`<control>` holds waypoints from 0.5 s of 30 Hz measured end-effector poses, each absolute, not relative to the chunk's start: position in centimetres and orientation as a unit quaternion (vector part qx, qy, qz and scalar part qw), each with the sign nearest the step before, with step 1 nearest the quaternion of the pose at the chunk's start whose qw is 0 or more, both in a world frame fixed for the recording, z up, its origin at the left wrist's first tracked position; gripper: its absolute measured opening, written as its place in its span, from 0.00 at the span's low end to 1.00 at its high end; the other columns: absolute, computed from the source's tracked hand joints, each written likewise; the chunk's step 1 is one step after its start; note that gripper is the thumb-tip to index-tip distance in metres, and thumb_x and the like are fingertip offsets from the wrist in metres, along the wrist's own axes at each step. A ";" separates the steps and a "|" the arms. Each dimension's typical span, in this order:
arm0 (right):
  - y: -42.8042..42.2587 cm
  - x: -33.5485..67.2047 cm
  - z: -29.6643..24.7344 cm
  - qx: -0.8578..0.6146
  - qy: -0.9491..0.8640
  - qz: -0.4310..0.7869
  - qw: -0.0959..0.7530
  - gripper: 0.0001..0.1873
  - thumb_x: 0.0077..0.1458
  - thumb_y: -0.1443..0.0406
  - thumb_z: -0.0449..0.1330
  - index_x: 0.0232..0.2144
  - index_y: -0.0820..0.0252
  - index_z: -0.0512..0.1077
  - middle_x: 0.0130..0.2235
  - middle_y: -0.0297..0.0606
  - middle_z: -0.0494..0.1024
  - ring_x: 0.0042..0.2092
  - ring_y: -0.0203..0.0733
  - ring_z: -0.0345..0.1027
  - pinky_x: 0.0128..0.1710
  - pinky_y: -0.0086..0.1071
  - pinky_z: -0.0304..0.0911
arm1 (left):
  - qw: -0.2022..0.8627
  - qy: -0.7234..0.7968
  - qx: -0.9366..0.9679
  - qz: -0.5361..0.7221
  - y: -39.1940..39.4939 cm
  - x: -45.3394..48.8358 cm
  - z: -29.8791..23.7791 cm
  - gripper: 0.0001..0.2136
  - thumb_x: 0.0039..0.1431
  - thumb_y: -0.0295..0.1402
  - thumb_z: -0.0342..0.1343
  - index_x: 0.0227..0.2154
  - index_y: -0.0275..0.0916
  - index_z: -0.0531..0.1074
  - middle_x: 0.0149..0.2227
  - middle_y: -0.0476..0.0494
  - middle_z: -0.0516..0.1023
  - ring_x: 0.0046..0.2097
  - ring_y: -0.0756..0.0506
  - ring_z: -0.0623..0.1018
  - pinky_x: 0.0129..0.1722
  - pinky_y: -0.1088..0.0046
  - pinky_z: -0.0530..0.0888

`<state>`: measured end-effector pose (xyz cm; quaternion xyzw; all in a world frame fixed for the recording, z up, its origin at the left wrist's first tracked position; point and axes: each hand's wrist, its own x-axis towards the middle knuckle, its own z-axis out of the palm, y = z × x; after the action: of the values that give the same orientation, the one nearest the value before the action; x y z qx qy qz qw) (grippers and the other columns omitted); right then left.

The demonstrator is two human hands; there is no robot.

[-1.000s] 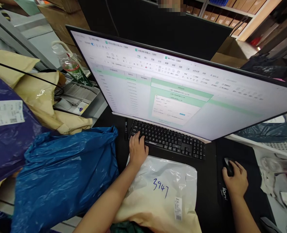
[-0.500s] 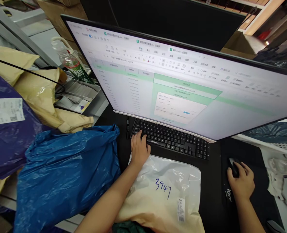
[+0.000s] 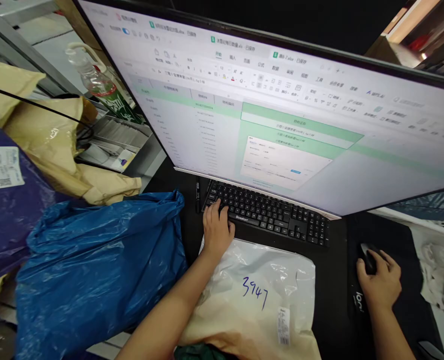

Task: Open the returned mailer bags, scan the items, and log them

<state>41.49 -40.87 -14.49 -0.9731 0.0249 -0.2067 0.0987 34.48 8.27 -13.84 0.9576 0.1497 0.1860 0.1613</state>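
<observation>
My left hand [image 3: 217, 228] rests on the left end of a black keyboard [image 3: 270, 216], its fingers spread over the keys, my forearm lying across a cream plastic parcel [image 3: 259, 300] marked 3947. My right hand [image 3: 380, 284] is curled over a black mouse [image 3: 368, 257] on a black mat. A wide monitor [image 3: 282, 115] above the keyboard displays a spreadsheet with a white dialog box.
A blue plastic bag [image 3: 94, 270] lies left of the keyboard, beside a dark purple parcel [image 3: 8, 210] with a label and tan parcels [image 3: 53, 145]. A clear water bottle [image 3: 102, 92] stands behind the monitor's left edge. Crumpled clear plastic [image 3: 439, 270] sits at far right.
The view has tilted down and nearer to the screen. Both hands stay where they were, on the keyboard and the mouse.
</observation>
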 end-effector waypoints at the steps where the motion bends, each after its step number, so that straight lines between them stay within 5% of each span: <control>1: -40.9 41.5 -14.5 -0.973 0.025 -0.205 0.099 0.26 0.57 0.52 0.57 0.52 0.58 0.76 0.61 0.48 0.71 0.60 0.61 0.66 0.50 0.48 0.66 | 0.164 0.148 0.957 0.186 8.3 34.5 -13.8 0.21 0.57 0.25 0.55 0.55 0.32 0.69 0.64 0.26 0.65 0.66 0.30 0.65 0.68 0.44 0.60; 15: -41.3 41.7 -14.8 -0.971 0.019 -0.215 0.105 0.29 0.57 0.51 0.58 0.55 0.60 0.73 0.60 0.51 0.72 0.59 0.60 0.66 0.49 0.46 0.64 | 0.162 0.150 0.958 0.183 8.2 34.5 -13.8 0.21 0.58 0.25 0.54 0.55 0.31 0.69 0.64 0.25 0.64 0.66 0.30 0.64 0.68 0.45 0.59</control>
<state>41.70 -41.29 -14.78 -0.9707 0.0186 -0.2154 0.1051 34.46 8.19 -13.75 0.9581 0.1496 0.1829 0.1617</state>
